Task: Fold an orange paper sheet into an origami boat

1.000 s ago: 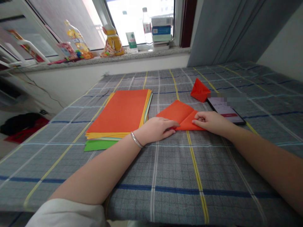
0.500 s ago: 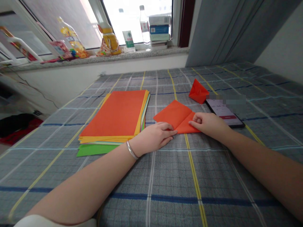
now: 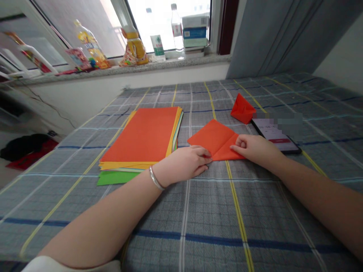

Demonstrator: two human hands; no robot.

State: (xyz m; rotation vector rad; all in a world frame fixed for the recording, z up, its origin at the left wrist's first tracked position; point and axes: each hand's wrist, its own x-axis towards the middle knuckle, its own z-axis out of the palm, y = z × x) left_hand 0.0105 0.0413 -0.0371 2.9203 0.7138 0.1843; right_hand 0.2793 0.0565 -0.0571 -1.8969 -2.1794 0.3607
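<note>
A folded sheet of orange-red paper (image 3: 215, 138) lies on the checked cloth in front of me, with a diagonal crease across it. My left hand (image 3: 189, 161), a silver bangle at its wrist, has its fingers closed at the near-left edge of the sheet. The right corner is pinched between the thumb and curled fingers of my right hand (image 3: 249, 147), which hides that corner. Beyond it stands a small folded red paper shape (image 3: 243, 109), touching or almost touching a phone (image 3: 273, 134) with a lit screen.
To the left lies a stack of coloured paper (image 3: 144, 132), orange on top with yellow and green edges showing. The checked cloth (image 3: 215, 211) covers the surface. On the windowsill (image 3: 170, 66) at the back stand bottles, a tube and stacked boxes (image 3: 195, 34). A grey curtain (image 3: 263, 37) hangs at the right.
The whole view has shifted slightly, so things appear a little further right. My left fingertips sit slightly further left against the sheet; my right hand keeps its pinch.
</note>
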